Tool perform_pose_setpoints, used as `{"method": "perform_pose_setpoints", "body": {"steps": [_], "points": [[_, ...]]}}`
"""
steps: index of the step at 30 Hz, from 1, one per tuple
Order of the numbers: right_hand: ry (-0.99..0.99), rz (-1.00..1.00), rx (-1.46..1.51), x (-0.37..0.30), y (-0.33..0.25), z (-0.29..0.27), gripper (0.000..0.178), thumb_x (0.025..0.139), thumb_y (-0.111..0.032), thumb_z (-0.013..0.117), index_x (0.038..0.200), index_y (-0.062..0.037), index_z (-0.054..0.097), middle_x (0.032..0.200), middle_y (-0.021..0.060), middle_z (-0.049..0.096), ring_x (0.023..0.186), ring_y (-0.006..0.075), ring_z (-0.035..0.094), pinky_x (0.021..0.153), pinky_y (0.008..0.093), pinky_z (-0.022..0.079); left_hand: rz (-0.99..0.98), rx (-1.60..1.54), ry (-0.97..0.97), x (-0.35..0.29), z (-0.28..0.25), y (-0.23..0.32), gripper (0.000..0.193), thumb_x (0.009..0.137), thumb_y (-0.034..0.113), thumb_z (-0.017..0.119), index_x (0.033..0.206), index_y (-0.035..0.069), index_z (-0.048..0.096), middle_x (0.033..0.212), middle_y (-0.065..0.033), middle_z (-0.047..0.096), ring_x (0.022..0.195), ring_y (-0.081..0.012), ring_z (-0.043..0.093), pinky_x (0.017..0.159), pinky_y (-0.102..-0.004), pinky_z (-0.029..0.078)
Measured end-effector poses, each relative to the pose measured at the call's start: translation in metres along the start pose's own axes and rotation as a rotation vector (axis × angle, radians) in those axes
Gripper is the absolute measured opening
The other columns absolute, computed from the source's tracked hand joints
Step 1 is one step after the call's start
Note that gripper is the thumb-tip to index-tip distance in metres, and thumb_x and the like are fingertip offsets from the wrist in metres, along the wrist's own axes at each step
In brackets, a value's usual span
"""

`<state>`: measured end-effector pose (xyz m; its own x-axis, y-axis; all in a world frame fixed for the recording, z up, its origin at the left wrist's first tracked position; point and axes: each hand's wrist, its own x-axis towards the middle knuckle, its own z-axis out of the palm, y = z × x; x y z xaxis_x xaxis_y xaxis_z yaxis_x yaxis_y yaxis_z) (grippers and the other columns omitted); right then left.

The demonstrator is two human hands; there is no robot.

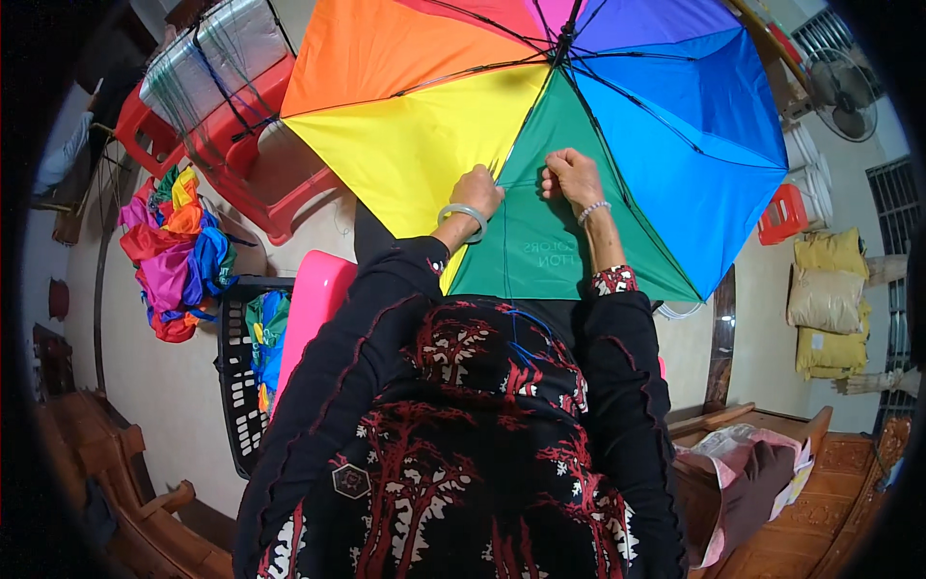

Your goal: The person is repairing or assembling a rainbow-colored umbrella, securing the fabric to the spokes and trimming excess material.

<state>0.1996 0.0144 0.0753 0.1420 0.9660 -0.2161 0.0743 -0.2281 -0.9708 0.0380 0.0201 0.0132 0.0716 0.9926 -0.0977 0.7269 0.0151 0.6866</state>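
Observation:
An open rainbow-coloured umbrella [656, 183] lies spread before me, with its inner side and black ribs facing me. My left hand [475, 193] is closed on the umbrella at the seam and rib between the yellow and green panels. Over the green panel, my right hand [572, 180] is held in a pinch; whatever lies between its fingertips is too small to make out. Near the hands a thin dark thread [507, 241] hangs down over the green panel. Loose blue thread [521, 347] lies on my clothes.
Folded umbrellas in many colours [178, 256] are heaped at the left. Beside them stands a black plastic basket [234, 376] with more inside, next to a pink plastic seat [313, 299]. A red stool [280, 198] is at the far left; stacked sacks [830, 299] stand at the right.

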Motion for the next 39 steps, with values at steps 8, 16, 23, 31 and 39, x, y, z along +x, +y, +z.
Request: {"method": "perform_pose_setpoints", "body": {"steps": [8,16,23,31,39], "points": [[0.09,-0.08,0.09,-0.005,-0.06,-0.042,0.01,0.081,-0.013,0.055,0.082,-0.0029,0.053,0.061,0.0016,0.049,0.048,0.0091,0.048,0.043,0.0265,0.048,0.019,0.005,0.018,0.005,0.002,-0.006,0.029,0.069,0.02,0.064,0.084,-0.003,0.054,0.082,-0.0229,0.06,0.079,-0.0372,0.059,0.071,-0.0429,0.046],[0.166,-0.273,0.129,-0.064,-0.1,-0.089,0.014,0.083,-0.014,0.055,0.09,-0.0017,0.054,0.063,0.0014,0.048,0.051,0.0087,0.047,0.047,0.0258,0.048,0.008,-0.025,-0.02,0.001,-0.002,-0.002,0.03,0.072,0.02,0.065,0.087,-0.003,0.054,0.086,-0.0236,0.06,0.082,-0.0378,0.059,0.071,-0.0438,0.047],[0.262,-0.445,0.385,-0.104,-0.127,-0.181,0.013,0.085,-0.015,0.056,0.09,-0.0032,0.054,0.066,0.0008,0.047,0.058,0.0097,0.045,0.056,0.0274,0.043,0.02,-0.039,0.0,0.001,0.0,0.0,0.029,0.069,0.021,0.065,0.083,-0.003,0.054,0.081,-0.0223,0.06,0.079,-0.0364,0.059,0.07,-0.042,0.046],[0.309,-0.626,0.488,-0.145,-0.144,-0.265,0.012,0.086,-0.011,0.054,0.082,-0.0003,0.05,0.066,0.0017,0.043,0.061,0.0121,0.043,0.062,0.0248,0.04,-0.002,-0.046,-0.039,0.001,-0.007,-0.001,0.031,0.072,0.02,0.066,0.089,-0.003,0.054,0.087,-0.0232,0.06,0.082,-0.0372,0.059,0.072,-0.0423,0.047],[0.22,-0.85,0.531,-0.212,-0.17,-0.409,0.016,0.086,-0.004,0.049,0.072,0.0021,0.044,0.067,0.006,0.043,0.062,0.0154,0.042,0.067,0.03,0.045,-0.01,-0.041,-0.034,0.002,-0.004,-0.003,0.032,0.071,0.02,0.066,0.09,-0.003,0.055,0.088,-0.0231,0.06,0.083,-0.037,0.059,0.074,-0.0422,0.047]]}}
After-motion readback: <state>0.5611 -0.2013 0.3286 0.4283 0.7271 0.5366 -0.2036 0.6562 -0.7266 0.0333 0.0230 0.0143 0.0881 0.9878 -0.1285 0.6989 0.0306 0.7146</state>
